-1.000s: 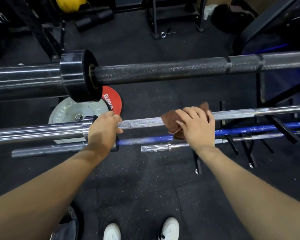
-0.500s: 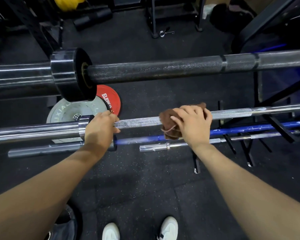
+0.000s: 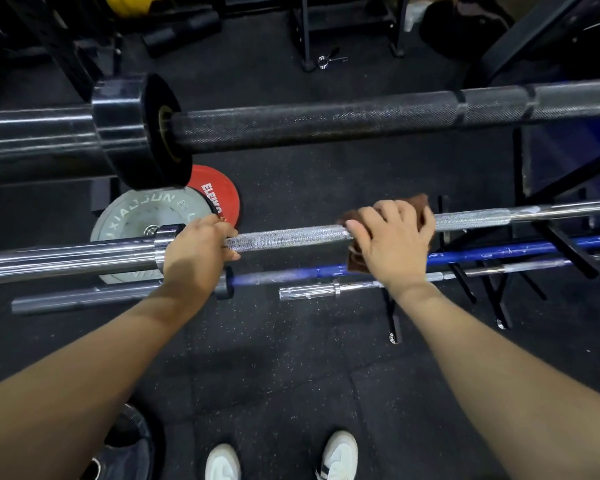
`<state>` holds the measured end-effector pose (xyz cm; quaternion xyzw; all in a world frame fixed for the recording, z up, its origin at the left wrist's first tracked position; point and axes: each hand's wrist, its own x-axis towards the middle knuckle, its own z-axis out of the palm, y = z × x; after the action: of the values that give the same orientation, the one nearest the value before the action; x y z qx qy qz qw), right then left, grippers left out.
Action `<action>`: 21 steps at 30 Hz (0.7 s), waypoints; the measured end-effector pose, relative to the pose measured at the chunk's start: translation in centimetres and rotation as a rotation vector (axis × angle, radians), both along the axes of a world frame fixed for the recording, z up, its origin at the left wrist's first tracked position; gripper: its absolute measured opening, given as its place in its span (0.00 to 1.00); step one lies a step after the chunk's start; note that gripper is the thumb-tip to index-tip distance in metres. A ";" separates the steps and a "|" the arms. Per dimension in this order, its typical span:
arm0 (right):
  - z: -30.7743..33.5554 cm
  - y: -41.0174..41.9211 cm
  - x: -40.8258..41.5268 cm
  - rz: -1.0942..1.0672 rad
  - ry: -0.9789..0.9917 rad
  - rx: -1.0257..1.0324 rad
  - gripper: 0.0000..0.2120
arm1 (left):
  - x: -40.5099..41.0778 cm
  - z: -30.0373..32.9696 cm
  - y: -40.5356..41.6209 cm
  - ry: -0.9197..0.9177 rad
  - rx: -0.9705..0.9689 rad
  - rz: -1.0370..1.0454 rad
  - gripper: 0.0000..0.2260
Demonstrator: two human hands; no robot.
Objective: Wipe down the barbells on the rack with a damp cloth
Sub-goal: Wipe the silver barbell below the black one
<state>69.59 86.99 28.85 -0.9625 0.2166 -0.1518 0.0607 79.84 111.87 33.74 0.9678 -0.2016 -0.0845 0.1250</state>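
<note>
A silver barbell runs across the middle of the view. My left hand grips its shaft just right of the sleeve collar. My right hand presses a brown cloth around the shaft further right; most of the cloth is hidden under my fingers. A thick black barbell with a black collar lies higher up on the rack. Lower down rest a blue barbell and a short silver bar.
Black rack arms stick out at the right. A grey plate and a red plate lie on the black rubber floor. A spring collar lies further back. My white shoes are below.
My right hand with the cloth has slid slightly to the right along the silver barbell. My left hand keeps its grip near the collar.
</note>
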 end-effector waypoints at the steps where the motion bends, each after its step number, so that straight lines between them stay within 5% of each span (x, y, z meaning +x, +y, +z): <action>1: -0.1 -0.8 -0.3 -0.051 -0.017 0.014 0.20 | 0.0 -0.1 0.0 -0.002 -0.003 0.002 0.15; 7: -0.3 2.2 1.4 -0.272 -0.120 0.074 0.19 | -0.2 -0.5 -0.1 -0.020 -0.037 0.003 0.14; 11: -0.6 7.1 2.8 -0.143 -0.126 0.098 0.17 | -0.3 -0.4 0.2 -0.023 -0.043 0.004 0.14; 15: -0.5 1.6 0.9 0.073 -0.028 -0.092 0.21 | 0.0 -0.3 0.5 -0.034 -0.055 -0.016 0.11; 21: -0.3 -2.4 -0.3 -0.119 0.013 -0.027 0.23 | -0.1 -0.5 0.0 -0.033 -0.068 -0.016 0.12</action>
<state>69.28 84.55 28.51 -0.9496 0.2719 -0.1517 0.0371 79.78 111.91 33.24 0.9626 -0.2142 -0.0626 0.1540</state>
